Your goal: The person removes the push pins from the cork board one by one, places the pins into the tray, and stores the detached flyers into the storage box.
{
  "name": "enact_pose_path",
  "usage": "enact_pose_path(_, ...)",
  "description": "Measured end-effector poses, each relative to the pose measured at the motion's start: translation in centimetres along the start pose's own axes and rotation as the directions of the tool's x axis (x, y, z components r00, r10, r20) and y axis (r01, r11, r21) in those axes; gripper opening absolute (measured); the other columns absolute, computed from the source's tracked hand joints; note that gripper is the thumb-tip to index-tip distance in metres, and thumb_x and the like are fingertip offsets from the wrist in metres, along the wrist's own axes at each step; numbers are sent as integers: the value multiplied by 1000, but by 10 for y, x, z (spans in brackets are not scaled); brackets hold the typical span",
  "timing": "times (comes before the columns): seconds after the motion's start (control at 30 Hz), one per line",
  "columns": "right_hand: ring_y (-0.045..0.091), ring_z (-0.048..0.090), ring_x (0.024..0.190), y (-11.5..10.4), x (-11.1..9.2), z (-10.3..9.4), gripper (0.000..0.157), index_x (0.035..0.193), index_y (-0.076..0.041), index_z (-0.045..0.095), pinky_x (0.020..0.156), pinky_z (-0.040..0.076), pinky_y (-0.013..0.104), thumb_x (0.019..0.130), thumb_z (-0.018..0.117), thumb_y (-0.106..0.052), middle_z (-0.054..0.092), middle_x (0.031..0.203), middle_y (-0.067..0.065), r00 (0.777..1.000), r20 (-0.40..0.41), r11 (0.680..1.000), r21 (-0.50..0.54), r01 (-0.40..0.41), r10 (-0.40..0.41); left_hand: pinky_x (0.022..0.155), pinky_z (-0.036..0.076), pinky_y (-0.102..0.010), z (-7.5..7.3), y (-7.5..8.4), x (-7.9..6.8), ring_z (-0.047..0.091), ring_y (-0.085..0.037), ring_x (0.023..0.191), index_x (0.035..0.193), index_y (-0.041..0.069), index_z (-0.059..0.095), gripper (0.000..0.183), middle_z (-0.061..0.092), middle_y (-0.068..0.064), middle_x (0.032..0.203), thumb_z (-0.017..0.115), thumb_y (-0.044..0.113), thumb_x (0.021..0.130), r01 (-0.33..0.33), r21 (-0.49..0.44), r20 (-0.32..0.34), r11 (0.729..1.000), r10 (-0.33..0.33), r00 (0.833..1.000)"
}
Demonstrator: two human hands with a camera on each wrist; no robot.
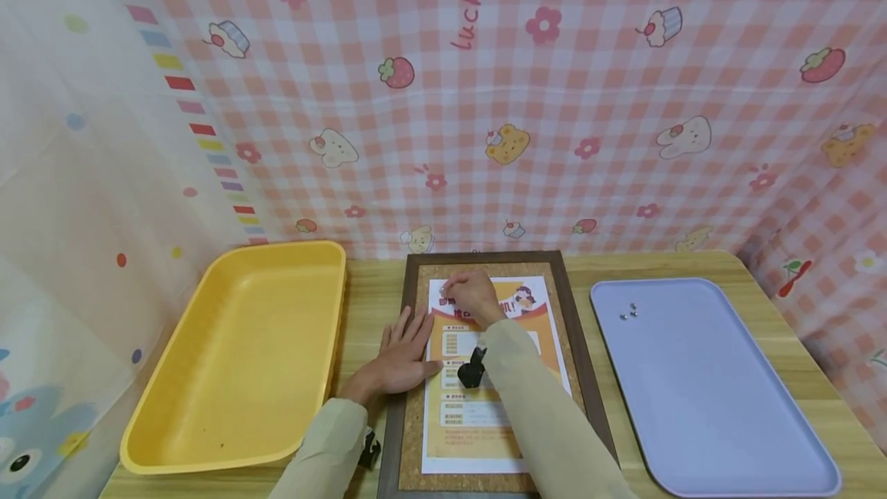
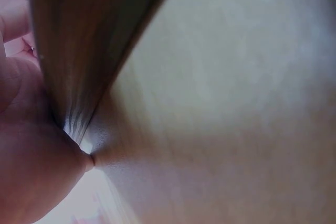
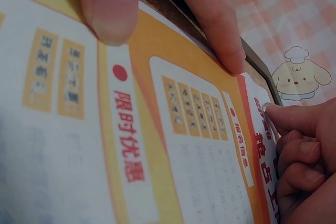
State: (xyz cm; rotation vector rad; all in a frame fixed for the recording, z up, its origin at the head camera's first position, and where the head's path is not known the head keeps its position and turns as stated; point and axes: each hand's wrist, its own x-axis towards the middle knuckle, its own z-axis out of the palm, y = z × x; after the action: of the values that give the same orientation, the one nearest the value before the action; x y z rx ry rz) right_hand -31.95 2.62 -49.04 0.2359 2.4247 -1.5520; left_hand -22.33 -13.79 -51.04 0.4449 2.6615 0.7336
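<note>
Flyer [image 1: 485, 406] paper, printed in orange and white with blocks of text, lies flat on a cork board [image 1: 413, 437] in a dark wooden frame, straight ahead of you at the middle of the wooden table [image 1: 367, 291]. Your right hand [image 1: 473, 295] reaches to the flyer's top left corner, fingers curled, with a fingertip [image 3: 273, 114] pressed down on something small and pale there; it is too small to say what it is, or whether you pinch it. Your left hand [image 1: 402, 356] lies flat and open beside it, palm down, straight fingers pressing the flyer's left edge and the cork. In the right wrist view those left fingertips [image 3: 113, 9] sit on the orange print, well apart from the curled right fingers. The left wrist view is a blur of skin and dark frame, and tells nothing more.

To the left of the board sits a deep yellow bin [image 1: 173, 414], just beside the frame; only a few tiny dark specks show on its floor. To the right lies a shallow lavender tray [image 1: 728, 437], holding a small cluster of shiny metal pins [image 1: 629, 312] near its far left corner. Both your sleeves are beige, and a dark wrist camera [image 1: 472, 370] shows on the right forearm. Behind the table hangs a pink checked cloth [image 1: 589, 98] with cartoon animals, strawberries and flowers.
</note>
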Motion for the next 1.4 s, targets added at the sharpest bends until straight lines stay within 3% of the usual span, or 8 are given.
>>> enact_pose_path(0.5,20,59,93,4,-3,-2,9,89,-9,78,85,43,34,90,71,-13,70,96,4,997,40,997,23,71,-71,118,-10,-58,3,-1,0,-19,-25,151,161,13,6,85,-6,-3,167,52,43,96,-9,-3,-18,1000,9,1000)
enact_pose_path(0.8,19,58,91,6,-2,-2,9,90,-10,78,84,42,33,90,70,-13,71,94,2,996,54,997,24,75,-76,118,-7,-61,-6,10,-8,-15,-31,152,160,5,10,82,-1,-10,167,52,37,97,-15,-3,-10,1000,15,1000)
enact_pose_path(1.07,19,58,92,8,1,-3,9,90,-13,78,87,44,34,91,70,-15,70,97,2,994,64,995,24,92,-94,116,-9,-62,-6,10,-8,-16,-33,151,159,3,9,81,-1,-13,167,52,35,97,-41,-19,-16,999,40,999)
enact_pose_path(1.4,20,58,92,8,-1,-4,11,90,-12,78,85,42,33,92,67,-14,70,98,3,993,75,996,41,84,-87,117,-11,-58,-4,7,-4,-21,-27,151,160,8,4,83,-7,-7,167,50,40,98,-9,15,8,1000,9,1000)
